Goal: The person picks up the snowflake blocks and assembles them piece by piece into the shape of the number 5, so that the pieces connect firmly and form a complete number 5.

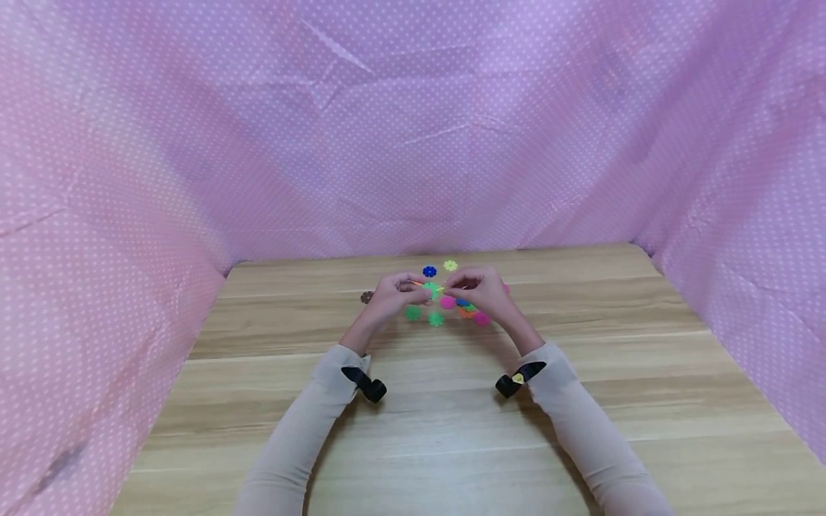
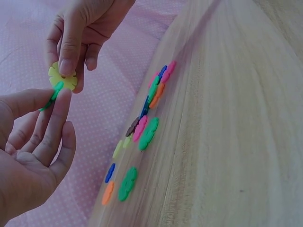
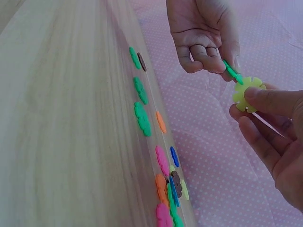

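Observation:
My left hand (image 1: 395,295) pinches a green flower-shaped plastic disc (image 2: 53,95) between thumb and fingertips. Opposite it, my right hand (image 1: 482,290) pinches a yellow notched disc (image 3: 245,94) between thumb and fingers. The discs meet edge to edge at an angle, both held above the table. Whether their slots are engaged I cannot tell. In the right wrist view the green disc (image 3: 232,72) appears nearly edge-on, while the yellow one faces the camera. Fingertips cover part of each disc.
Loose discs lie on the wooden table (image 1: 426,430) around the hands: blue (image 1: 429,271), yellow (image 1: 450,265), brown (image 1: 366,297), green (image 1: 436,319) and pink (image 1: 482,319). Several overlap beneath the right hand. A pink dotted cloth (image 1: 413,143) hangs behind the table and along its sides.

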`<state>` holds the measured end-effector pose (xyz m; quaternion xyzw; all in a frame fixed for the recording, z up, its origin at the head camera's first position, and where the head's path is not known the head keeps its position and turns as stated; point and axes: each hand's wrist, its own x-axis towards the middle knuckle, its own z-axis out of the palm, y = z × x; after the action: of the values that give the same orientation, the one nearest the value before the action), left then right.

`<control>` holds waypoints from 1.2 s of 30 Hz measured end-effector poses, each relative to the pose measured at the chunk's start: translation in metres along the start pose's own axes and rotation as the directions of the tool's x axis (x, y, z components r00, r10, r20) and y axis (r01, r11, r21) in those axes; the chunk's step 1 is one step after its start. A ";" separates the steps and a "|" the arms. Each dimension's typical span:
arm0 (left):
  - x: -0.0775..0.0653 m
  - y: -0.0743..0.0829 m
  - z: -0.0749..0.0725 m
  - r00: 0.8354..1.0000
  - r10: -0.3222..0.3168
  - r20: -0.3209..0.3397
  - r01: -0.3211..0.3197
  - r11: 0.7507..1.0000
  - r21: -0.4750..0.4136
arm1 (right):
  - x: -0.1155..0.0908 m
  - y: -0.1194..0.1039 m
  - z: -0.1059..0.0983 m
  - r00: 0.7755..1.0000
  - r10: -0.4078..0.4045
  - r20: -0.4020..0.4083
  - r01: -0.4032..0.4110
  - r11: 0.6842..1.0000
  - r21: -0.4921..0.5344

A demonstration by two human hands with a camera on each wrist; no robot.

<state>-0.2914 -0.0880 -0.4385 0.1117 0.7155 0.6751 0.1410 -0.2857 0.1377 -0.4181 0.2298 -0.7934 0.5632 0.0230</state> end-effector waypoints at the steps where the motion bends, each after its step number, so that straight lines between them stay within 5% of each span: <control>1: 0.000 0.000 0.000 1.000 0.003 0.003 -0.003 1.000 0.000 | 0.000 0.001 0.000 1.000 -0.005 0.000 0.005 1.000 -0.003; 10: 0.000 -0.002 -0.001 0.999 0.032 0.019 -0.031 0.998 -0.053 | -0.002 0.003 -0.001 0.999 -0.042 0.013 0.042 0.999 -0.013; 20: -0.002 -0.002 0.006 1.000 -0.003 -0.003 0.002 0.996 -0.087 | -0.003 0.004 0.000 0.999 -0.037 0.041 0.039 0.998 -0.056; 36: 0.000 0.005 0.012 1.000 -0.008 0.014 0.010 0.996 -0.089 | -0.005 0.002 -0.006 0.999 -0.049 0.018 0.049 0.999 0.025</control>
<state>-0.2875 -0.0760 -0.4337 0.1067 0.6842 0.7048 0.1537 -0.2830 0.1456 -0.4187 0.2546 -0.7807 0.5700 0.0266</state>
